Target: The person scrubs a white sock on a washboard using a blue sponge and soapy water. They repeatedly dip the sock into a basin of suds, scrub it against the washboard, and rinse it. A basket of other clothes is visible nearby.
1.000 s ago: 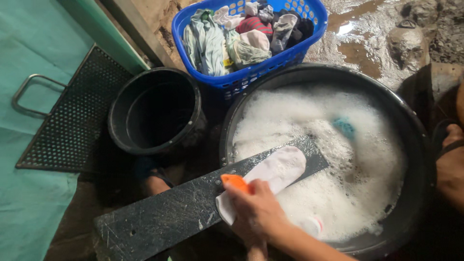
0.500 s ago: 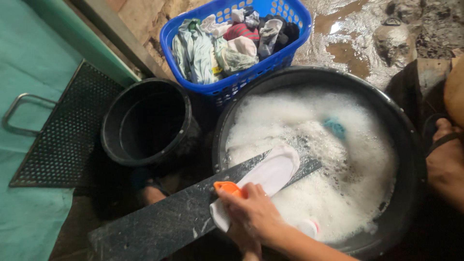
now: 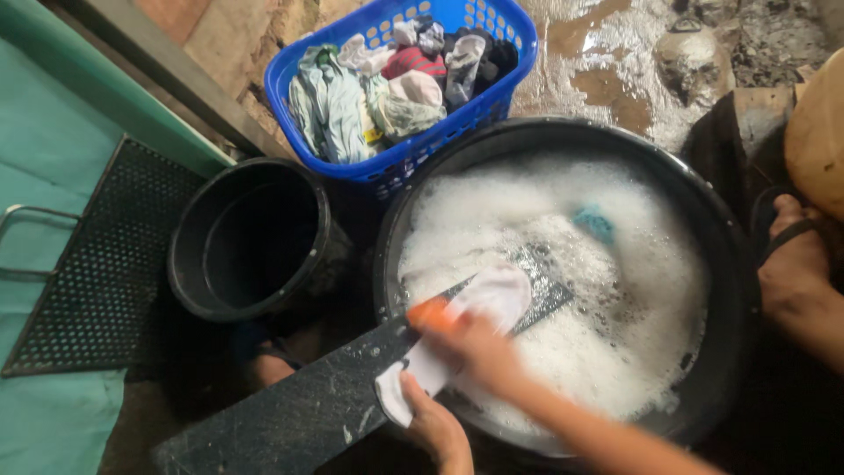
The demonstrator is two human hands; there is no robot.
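Scrubbing step: right hand [image 3: 479, 347] clamps an orange brush [image 3: 429, 314] on the white sock [image 3: 466, 325]; left hand [image 3: 435, 427], closed, pins its six-o'clock end to the board [image 3: 290, 413]. Next calls for steady pinning.

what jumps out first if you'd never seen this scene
A big black tub of white suds fills the right half. A dark board leans on its rim, where the left hand pins a white sock while the right hand scrubs it with an orange brush. A blue basket of clothes sits behind, an empty black bucket left.
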